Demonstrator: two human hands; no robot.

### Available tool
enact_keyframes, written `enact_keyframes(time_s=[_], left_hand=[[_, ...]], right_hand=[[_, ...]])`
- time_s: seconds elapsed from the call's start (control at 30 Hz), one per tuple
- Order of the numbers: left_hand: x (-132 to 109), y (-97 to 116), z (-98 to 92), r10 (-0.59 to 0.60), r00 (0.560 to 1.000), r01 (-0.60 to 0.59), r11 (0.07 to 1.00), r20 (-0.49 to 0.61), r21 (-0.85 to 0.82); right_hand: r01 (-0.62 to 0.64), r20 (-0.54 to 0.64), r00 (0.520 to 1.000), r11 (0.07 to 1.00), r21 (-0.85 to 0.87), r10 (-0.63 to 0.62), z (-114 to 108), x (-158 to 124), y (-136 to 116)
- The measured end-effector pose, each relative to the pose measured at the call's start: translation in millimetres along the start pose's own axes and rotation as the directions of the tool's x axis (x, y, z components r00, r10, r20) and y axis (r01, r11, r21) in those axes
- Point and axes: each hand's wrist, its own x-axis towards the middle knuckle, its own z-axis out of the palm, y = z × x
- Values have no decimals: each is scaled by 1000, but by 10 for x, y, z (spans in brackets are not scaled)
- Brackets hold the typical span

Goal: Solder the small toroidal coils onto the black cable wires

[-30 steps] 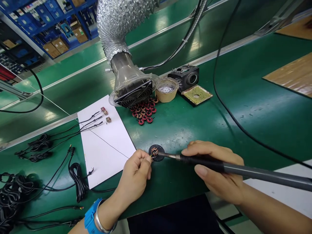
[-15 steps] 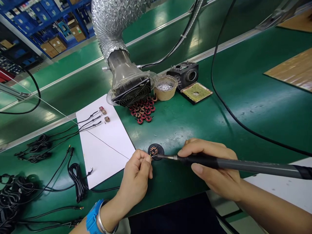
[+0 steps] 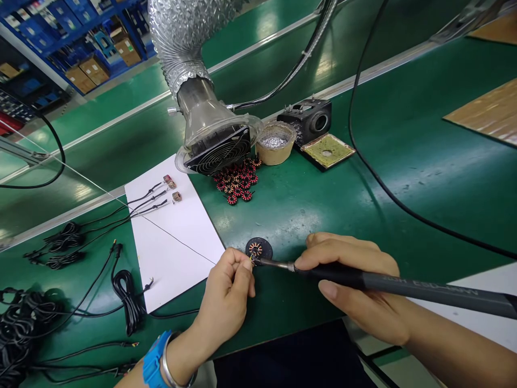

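Lower centre: left hand (image 3: pixel 229 288) pinches wire (image 3: pixel 252 259) beside toroid (image 3: pixel 255 245), likely steadying; right hand (image 3: pixel 369 312) clamps soldering iron (image 3: pixel 363 279) between fingers, likely for control.

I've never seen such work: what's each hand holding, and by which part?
Right hand: a soldering iron, by its black grip. Left hand: a thin wire, pinched; where along its length, I can't tell.
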Motion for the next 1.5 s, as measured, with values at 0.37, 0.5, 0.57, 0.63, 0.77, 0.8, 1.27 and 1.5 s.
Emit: enact_keyframes(time_s=[0.37,0.5,0.57,0.63,0.77,0.8,1.27,1.5], left_hand=[[-5,5,2,-10,1000,10,1000,-9,12],[-3,2,6,-8,1000,8,1000,-7,6],[1,4,7,-8,1000,8,1000,-7,9],[3,5,6,-10,1000,10,1000,-8,10],[0,5,-2,-25,1000,25,1000,-3,5],[0,5,-5,-29,1000,29,1000,-1,3],[102,57,-105,-59,998,59,998,18,-38],[98,50,-126,-12,995,13,1000,96,-10]], right_hand=[[10,-9,1000,1000,18,-10,-24,-20,-12],[4,-13,1000,1000,11,-4,-30,-32,-5],[2,-8,1000,1000,11,-2,-29,-33,-8],[0,-4,1000,1000,10,0,-27,-32,-12],[-5,-38,999,1000,-10,5,-9,-35,-3],[2,-66,998,1000,-17,-3,-1,-37,5],[97,46,995,974,-202,-90,98,209,127],[169,320,944,945,-280,-74,232,270,420]])
